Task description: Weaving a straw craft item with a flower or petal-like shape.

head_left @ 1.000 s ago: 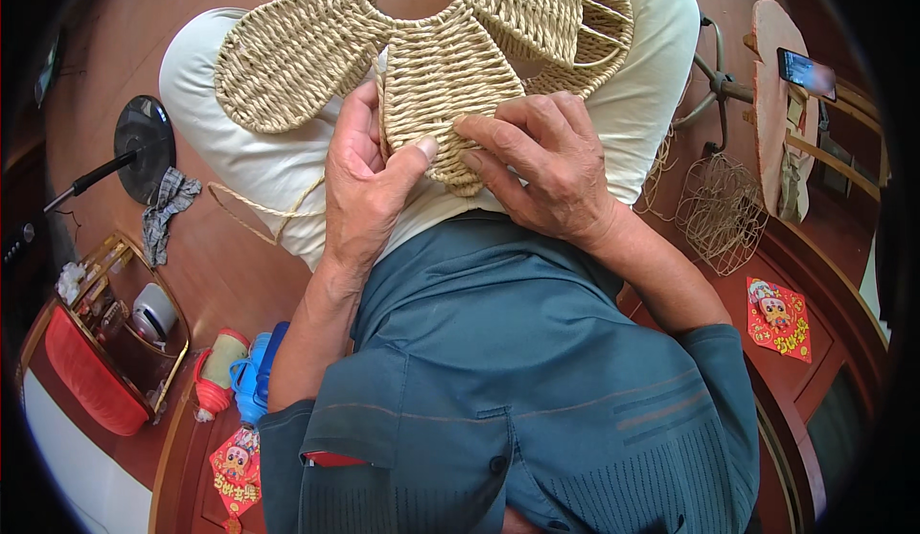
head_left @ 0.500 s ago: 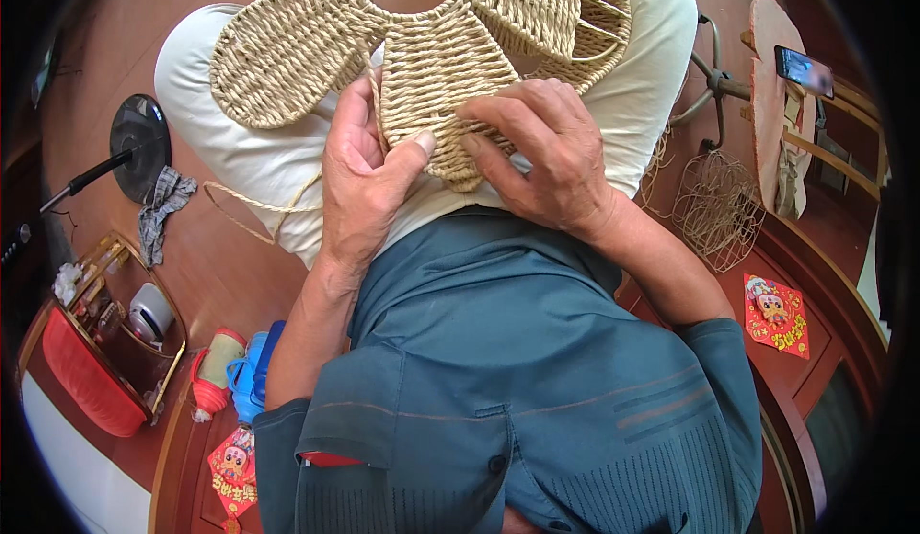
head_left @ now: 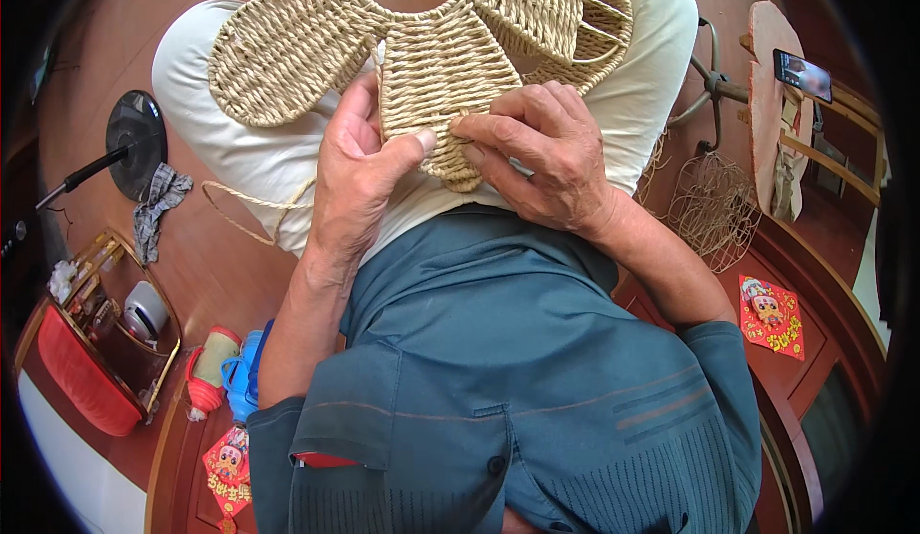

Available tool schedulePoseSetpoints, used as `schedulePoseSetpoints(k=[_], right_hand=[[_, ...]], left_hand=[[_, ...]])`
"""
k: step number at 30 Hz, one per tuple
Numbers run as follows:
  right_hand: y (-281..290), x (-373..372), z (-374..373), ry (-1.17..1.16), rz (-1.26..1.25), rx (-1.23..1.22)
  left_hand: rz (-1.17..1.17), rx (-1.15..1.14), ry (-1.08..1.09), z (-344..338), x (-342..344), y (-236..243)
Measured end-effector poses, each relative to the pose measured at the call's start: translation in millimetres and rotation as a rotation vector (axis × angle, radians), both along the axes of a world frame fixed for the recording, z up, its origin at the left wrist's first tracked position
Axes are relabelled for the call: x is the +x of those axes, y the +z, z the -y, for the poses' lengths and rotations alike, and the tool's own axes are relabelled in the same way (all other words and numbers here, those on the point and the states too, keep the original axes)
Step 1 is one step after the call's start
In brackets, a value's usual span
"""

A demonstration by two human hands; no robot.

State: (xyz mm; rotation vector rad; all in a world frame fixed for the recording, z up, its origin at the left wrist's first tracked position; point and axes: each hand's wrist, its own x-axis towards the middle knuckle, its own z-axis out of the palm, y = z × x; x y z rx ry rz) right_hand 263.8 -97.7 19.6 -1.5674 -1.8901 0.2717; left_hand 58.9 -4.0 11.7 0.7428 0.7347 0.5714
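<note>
Across my lap lies a flower-shaped piece of woven straw (head_left: 443, 65), with broad petals around a round central hole. My left hand (head_left: 369, 151) grips the left edge of the near petal, thumb on top and fingers underneath. At that petal's right side, my right hand (head_left: 541, 146) pinches a bit of straw strand between thumb and forefinger, near the petal's tip. A loose straw cord (head_left: 254, 213) loops out beside my left wrist over the white trousers (head_left: 196, 65). The petal hides part of my left fingers.
At left are a round black stand base (head_left: 134, 141), a grey cloth (head_left: 158, 208) and a red-seated chair (head_left: 86, 371) holding small items. Bottles (head_left: 213, 366) stand near my left elbow. At right are a wire bundle (head_left: 719, 208) and a phone (head_left: 803, 76) on a wooden stand.
My right fingers have closed together and shifted slightly left over the petal, now pinching a strand. My left hand keeps nearly the same hold.
</note>
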Motion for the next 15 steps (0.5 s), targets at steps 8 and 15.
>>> schedulePoseSetpoints(k=[8,15], right_hand=[[-1.8,-1.8,-4.0,-0.017,-0.027,0.033],[9.9,-4.8,-9.6,-0.067,-0.081,-0.064]], left_hand=[[0.011,0.027,-0.031,-5.4,0.3,0.0],[0.121,-0.129,-0.09,-11.2,-2.6,-11.7]])
